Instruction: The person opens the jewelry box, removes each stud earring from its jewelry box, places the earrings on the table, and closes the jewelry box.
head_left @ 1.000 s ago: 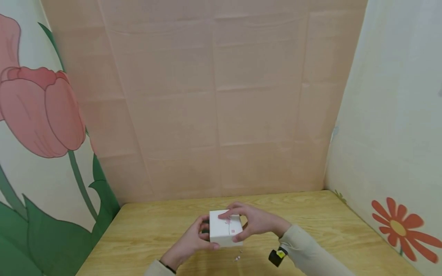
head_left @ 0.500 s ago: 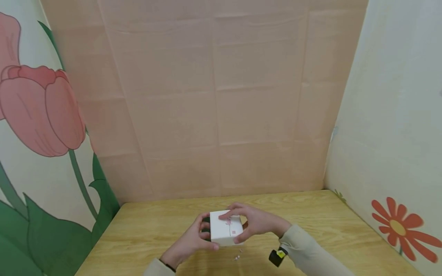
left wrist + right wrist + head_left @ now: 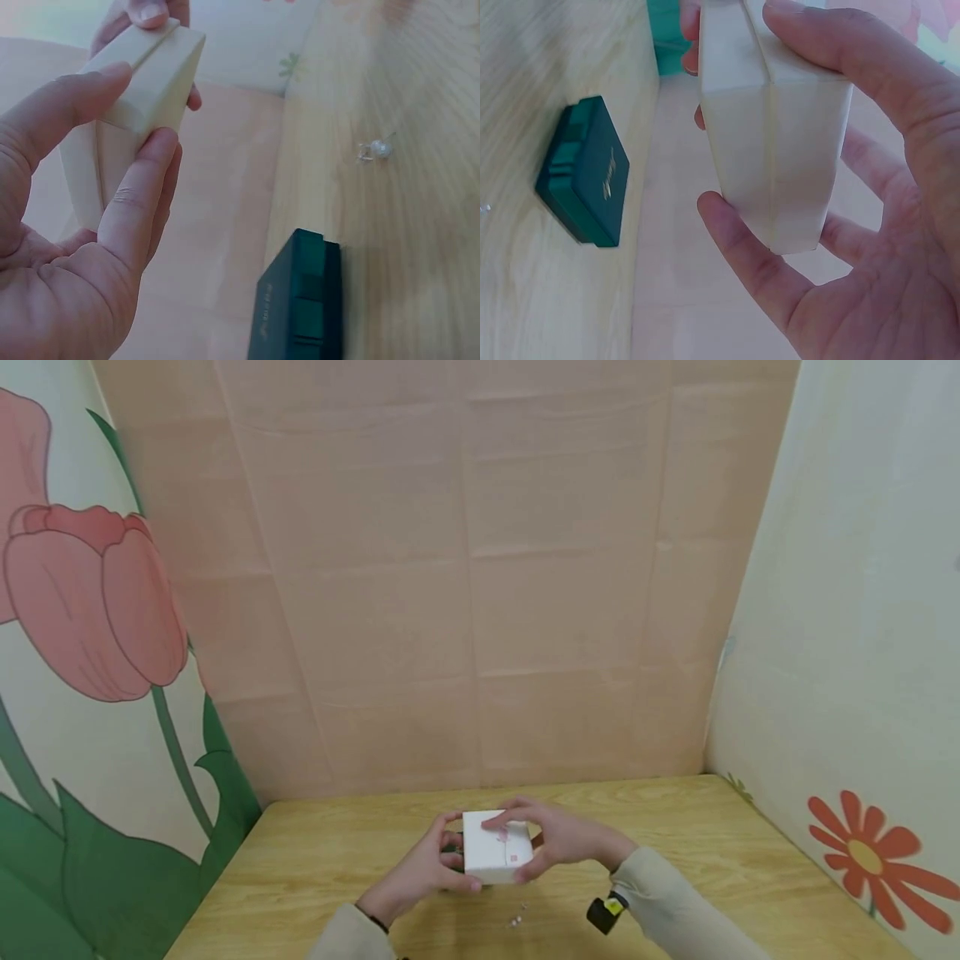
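Note:
Both hands hold a small white lidded box (image 3: 483, 852) above the table, its top printed with a pink flower. My left hand (image 3: 427, 870) grips the left side, thumb at the near edge and fingers behind. From the right, my right hand (image 3: 566, 839) grips the lid, thumb at the near corner and a finger across the top. A thin seam between lid and base runs round the white box (image 3: 772, 135) in the right wrist view. Below lies a dark green case (image 3: 592, 176) with gold lettering, mostly hidden in the head view.
Small shiny pieces, one like a pearl (image 3: 381, 148), lie on the wooden table (image 3: 330, 860) nearer the person than the boxes. A pink-beige cloth (image 3: 465, 610) hangs behind the table. Flower-painted panels (image 3: 832, 652) flank it. A black wrist device (image 3: 603, 914) sits at the right cuff.
Both hands have shifted the white box slightly right and away from the person. Their grip looks the same, and the small shiny pieces have stayed put.

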Action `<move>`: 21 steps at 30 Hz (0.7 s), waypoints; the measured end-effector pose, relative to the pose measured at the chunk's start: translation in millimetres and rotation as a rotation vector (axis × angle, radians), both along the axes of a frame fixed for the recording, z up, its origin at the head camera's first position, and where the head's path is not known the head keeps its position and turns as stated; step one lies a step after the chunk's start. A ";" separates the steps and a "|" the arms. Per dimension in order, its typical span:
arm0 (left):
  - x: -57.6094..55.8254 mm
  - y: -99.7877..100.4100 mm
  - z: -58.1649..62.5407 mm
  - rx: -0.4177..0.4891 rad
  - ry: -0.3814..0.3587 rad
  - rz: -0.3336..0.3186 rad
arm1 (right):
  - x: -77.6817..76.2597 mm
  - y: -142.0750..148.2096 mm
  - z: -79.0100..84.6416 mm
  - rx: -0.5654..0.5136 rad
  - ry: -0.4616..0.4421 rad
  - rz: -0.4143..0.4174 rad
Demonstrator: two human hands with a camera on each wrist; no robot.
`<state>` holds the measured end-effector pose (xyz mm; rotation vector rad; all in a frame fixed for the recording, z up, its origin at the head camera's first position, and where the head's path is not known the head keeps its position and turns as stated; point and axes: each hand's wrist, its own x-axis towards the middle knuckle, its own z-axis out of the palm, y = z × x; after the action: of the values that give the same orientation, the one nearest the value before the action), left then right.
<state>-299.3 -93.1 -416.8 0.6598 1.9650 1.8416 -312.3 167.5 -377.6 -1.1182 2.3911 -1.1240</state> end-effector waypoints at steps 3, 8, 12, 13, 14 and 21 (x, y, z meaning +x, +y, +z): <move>-7.5 6.0 6.6 -0.036 0.007 -0.005 | -4.4 5.5 2.2 0.004 0.004 -0.014; -20.9 19.6 18.4 -0.121 0.011 0.002 | -12.8 17.3 8.9 0.005 -0.002 -0.035; -31.0 34.3 25.4 -0.189 0.028 0.019 | -22.0 27.5 10.6 0.001 -0.012 -0.042; -33.6 38.0 26.1 -0.208 0.036 0.021 | -24.5 29.8 10.0 0.003 -0.006 -0.045; -35.9 41.5 26.2 -0.226 0.048 0.024 | -27.1 32.0 8.9 0.006 -0.004 -0.048; -52.0 62.9 15.7 -0.374 0.158 0.051 | -40.9 44.7 -5.6 0.094 0.043 -0.115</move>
<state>-351.2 -30.1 -401.1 0.6557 2.3644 1.4242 -353.2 212.2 -383.2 -0.9953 2.5417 -1.0198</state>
